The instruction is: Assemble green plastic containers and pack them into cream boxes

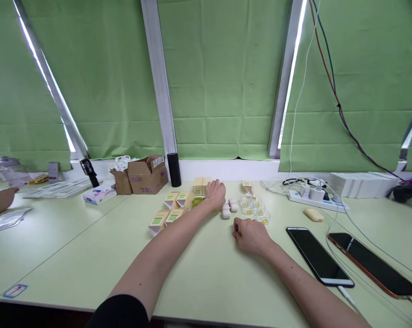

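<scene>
My left hand (215, 195) reaches across the table with its fingers bent down. It is beside two upright cream boxes (201, 184), and its palm side and whatever it may hold are hidden. Several cream cartons with green label panels (174, 217) lie to its left. Small pinkish-white rolls (226, 211) stand between my hands. Curled into a loose fist, my right hand (250, 234) rests on the table, with nothing visible in it. Just beyond it sit clear plastic cups with yellow pieces inside (256, 209). Another cream carton (248, 188) lies behind those cups.
On the right are two phones (318, 255) on cables, a cream case (314, 214) and a power strip (317, 200). White boxes (359, 184) stand behind. To the left are a cardboard box (147, 175), a black cylinder (173, 169) and a tissue pack (99, 193).
</scene>
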`<state>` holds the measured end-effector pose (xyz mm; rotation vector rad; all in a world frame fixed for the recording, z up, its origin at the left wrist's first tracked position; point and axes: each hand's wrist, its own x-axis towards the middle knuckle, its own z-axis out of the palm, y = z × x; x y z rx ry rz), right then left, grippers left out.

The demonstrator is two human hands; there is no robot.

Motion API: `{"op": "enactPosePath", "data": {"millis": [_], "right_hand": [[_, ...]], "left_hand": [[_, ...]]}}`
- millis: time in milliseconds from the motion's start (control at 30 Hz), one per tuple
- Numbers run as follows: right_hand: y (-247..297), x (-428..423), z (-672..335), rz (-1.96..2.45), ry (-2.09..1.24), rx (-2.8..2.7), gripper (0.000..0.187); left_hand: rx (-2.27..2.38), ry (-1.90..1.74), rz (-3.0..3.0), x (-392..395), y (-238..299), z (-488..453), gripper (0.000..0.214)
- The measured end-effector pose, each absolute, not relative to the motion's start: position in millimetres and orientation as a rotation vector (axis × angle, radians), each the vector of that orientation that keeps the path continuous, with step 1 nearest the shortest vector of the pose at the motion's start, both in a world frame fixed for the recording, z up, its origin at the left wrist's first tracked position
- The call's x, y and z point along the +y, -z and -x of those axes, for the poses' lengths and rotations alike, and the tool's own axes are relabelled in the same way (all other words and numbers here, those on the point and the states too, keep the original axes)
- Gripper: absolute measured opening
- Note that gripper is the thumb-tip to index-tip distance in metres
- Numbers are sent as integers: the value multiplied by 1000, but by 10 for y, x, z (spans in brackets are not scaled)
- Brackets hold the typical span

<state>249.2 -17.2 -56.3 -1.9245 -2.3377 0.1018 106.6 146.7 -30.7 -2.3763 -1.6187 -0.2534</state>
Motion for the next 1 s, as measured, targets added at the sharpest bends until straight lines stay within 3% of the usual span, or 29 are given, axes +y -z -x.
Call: {"op": "enactPosePath", "data": {"millis": [133, 667, 1000], "right_hand": [[567, -170, -2483, 1932, -101, -2333, 17], [535, -192, -2469, 1911, -78, -2351, 16], [571, -171, -2479, 1902, -70, -2349, 17]], "left_hand": [[-1688, 236, 2425, 1378, 375, -1035, 40], [-1972, 258, 2491, 1660, 426, -1185, 67], [-2024, 220, 2522, 1906, 477, -1245, 67]]}}
